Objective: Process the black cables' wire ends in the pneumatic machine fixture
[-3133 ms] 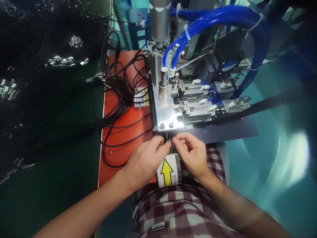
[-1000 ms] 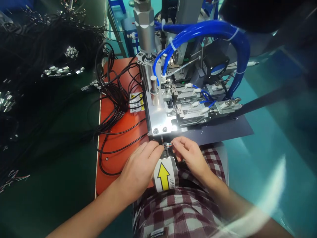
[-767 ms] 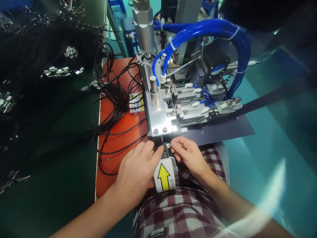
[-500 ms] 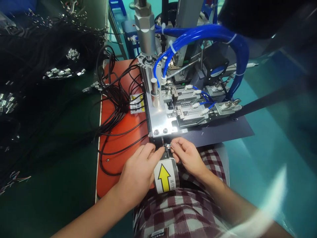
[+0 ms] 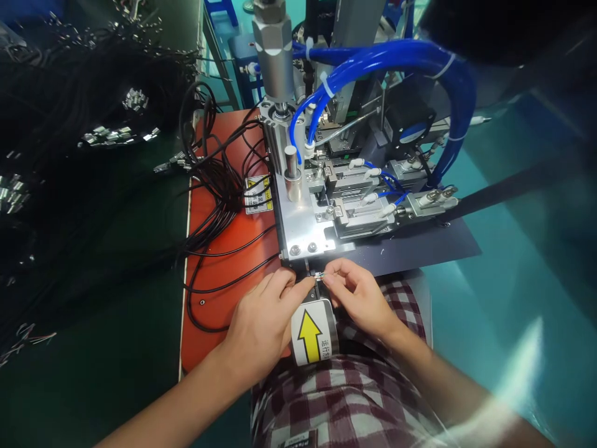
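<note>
Several thin, multicoloured wires sit pinched in the right hand, the left hand curled, grip unclear

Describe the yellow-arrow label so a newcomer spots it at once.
Find the metal machine with thick blue tubes arching over it, then look to its near end, just below where the left hand and right hand come together. There sits a white label with one big yellow arrow pointing away from the wearer; the warning label on the red surface carries a triangle instead.
</note>
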Tool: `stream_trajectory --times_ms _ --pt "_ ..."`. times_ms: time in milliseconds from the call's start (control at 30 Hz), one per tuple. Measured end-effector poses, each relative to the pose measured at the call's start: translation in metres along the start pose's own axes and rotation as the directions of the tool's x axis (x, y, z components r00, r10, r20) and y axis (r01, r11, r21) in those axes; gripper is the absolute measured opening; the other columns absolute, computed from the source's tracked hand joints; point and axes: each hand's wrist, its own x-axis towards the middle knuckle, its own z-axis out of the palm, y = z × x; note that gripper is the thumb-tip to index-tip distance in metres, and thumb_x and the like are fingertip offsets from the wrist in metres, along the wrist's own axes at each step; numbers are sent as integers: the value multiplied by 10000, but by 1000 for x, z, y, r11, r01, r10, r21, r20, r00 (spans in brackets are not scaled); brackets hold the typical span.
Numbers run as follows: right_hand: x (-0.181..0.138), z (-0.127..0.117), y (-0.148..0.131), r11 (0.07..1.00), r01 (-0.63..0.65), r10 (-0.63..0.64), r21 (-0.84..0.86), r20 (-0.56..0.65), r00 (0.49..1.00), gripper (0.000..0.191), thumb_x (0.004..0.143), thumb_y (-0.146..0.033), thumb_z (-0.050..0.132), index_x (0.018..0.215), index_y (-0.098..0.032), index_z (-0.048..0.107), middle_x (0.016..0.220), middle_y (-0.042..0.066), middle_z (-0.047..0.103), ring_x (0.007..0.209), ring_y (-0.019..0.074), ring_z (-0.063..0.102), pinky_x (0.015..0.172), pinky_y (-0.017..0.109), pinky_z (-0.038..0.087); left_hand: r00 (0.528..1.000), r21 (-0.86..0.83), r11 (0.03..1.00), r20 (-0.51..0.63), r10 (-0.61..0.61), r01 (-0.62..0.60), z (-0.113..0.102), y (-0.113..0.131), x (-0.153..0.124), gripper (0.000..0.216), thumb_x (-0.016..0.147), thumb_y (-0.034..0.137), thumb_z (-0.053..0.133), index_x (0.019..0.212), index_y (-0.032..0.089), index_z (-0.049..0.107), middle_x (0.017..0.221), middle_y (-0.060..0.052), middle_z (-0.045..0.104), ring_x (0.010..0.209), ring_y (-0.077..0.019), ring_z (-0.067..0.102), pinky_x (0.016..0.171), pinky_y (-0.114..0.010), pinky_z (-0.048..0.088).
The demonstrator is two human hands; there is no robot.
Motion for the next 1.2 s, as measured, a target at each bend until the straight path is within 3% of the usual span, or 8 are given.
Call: stream_trajectory --times_ms 200,400,633,733,900,1033,1133,1200 --pt "1 0 -1 998 -38 37 54 20 999 188 854 -364 585 804 -188 542 580 -58 486 486 101 464 490 240 361 1000 28 1000 17 -6 6 3 1 -1 347 876 122 407 1181 134 572 922 -97 586 767 -227 582 605 -325 501" --pt "1 16 -7 995 -37 50 91 -146 988 266 814 -413 616 705 -195 510 511 -72 445 464 95 410 465 228 327 1000 45 999 4 -28 28 5 6 -2 348 866 96 412 1171 117 581 888 -100 599 744 -228 573 618 -343 507" --pt "2 15 3 936 -186 199 299 -14 980 314 834 -439 604 686 -182 500 470 -76 436 450 73 320 466 212 256 995 -15 999 -88 -46 45 9 4 -2 339 863 71 382 1113 111 608 862 -94 602 766 -214 570 653 -323 507" --pt "3 16 3 945 -157 171 288 -26 985 348 835 -482 580 674 -184 501 483 -62 445 463 86 337 466 222 261 993 -49 997 -101 -56 52 11 0 -4 339 858 61 391 1112 114 610 887 -89 607 786 -206 571 676 -318 501" --pt "5 22 6 959 -78 109 273 -98 989 338 789 -480 644 692 -193 495 524 -75 427 479 87 349 488 228 275 998 21 998 -15 -60 61 15 -1 -5 351 864 102 413 1162 138 596 909 -89 601 764 -214 567 642 -330 494" --pt "8 22 13 956 -52 80 288 -85 993 333 791 -483 633 702 -199 483 537 -84 398 466 83 320 479 231 252 998 60 996 9 -66 65 2 9 0 332 882 131 371 1130 129 592 888 -91 601 756 -213 579 633 -322 507" --pt "12 19 19 963 -20 41 269 -75 996 319 799 -465 632 710 -191 496 590 -70 423 489 86 330 497 239 262 995 98 991 -40 -91 94 -9 15 -13 398 889 84 280 1197 126 528 920 -92 603 800 -206 589 685 -315 520" --pt "13 16 21 967 -2 20 254 -69 997 300 818 -446 620 722 -187 507 626 -61 441 508 89 340 512 243 270 982 169 968 -80 -173 185 -7 16 -33 437 893 76 266 1286 125 451 990 -105 593 854 -211 585 729 -325 522"
